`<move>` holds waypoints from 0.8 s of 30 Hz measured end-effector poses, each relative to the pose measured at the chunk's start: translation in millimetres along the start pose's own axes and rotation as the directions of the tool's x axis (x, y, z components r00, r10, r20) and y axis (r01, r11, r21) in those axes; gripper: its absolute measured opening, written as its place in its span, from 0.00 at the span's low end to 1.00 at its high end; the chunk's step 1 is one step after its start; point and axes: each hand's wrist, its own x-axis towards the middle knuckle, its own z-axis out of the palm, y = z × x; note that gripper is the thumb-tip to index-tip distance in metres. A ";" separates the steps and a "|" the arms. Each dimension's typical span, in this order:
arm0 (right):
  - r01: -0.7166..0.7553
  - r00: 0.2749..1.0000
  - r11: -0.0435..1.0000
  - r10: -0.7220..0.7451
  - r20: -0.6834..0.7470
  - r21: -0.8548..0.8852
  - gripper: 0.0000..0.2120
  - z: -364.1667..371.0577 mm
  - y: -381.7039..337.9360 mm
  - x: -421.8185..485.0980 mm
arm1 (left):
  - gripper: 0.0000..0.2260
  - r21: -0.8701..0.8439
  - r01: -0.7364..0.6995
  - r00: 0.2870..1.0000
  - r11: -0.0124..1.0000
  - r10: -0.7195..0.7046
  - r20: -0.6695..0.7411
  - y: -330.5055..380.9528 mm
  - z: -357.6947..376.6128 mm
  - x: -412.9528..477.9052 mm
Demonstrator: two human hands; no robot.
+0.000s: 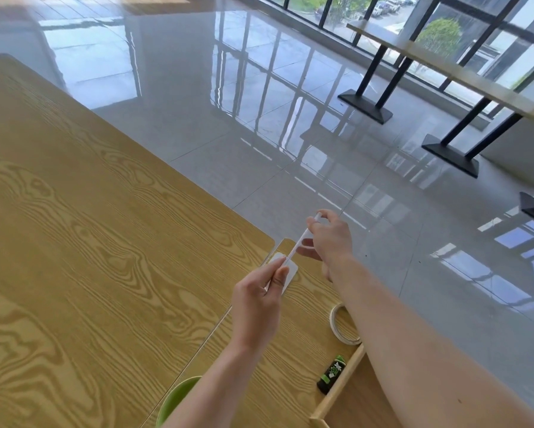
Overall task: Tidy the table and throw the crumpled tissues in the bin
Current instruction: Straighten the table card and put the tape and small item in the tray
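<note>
Both hands hold one thin white stick-like item (299,242) above the corner of the wooden table (105,211). My left hand (259,301) pinches its near end, and my right hand (329,239) pinches the far end. A small white flat piece (290,268) lies on the table under the left fingertips. No crumpled tissue or bin is in view.
A roll of white tape (341,324), a small black-and-green bottle (332,373) and the rim of a green bowl (179,396) lie near the front edge. A glossy tiled floor spreads to the right, with black-legged tables (451,72) by the windows.
</note>
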 end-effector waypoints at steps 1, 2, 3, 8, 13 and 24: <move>0.000 1.000 1.000 0.000 -0.001 0.003 0.18 0.0 -0.2 0.7 | 0.11 -0.001 0.001 1.000 1.000 -0.001 -0.004 -0.1 0.4 0.6; 0.001 1.000 1.000 -0.001 -0.002 0.006 0.18 0.4 -0.1 1.4 | 0.12 0.001 0.003 1.000 1.000 -0.003 -0.008 0.0 0.8 1.2; 0.003 1.000 1.000 -0.003 -0.002 0.007 0.17 0.6 0.5 1.6 | 0.12 0.003 0.004 1.000 1.000 -0.004 -0.011 -0.1 0.8 1.3; 0.009 1.000 1.000 -0.009 0.010 0.022 0.17 -2.1 3.1 1.6 | 0.11 0.019 -0.005 1.000 1.000 0.006 -0.007 -0.8 0.9 1.6; 0.001 0.999 0.999 -0.003 0.053 0.038 0.17 -6.0 4.4 0.7 | 0.14 -0.002 0.056 0.998 0.998 -0.056 0.018 5.2 0.6 0.1; 0.028 1.000 0.998 -0.029 -0.013 -0.055 0.25 -49.1 43.6 -14.8 | 0.18 0.119 0.007 1.000 0.993 -0.010 0.026 27.8 -13.2 -14.5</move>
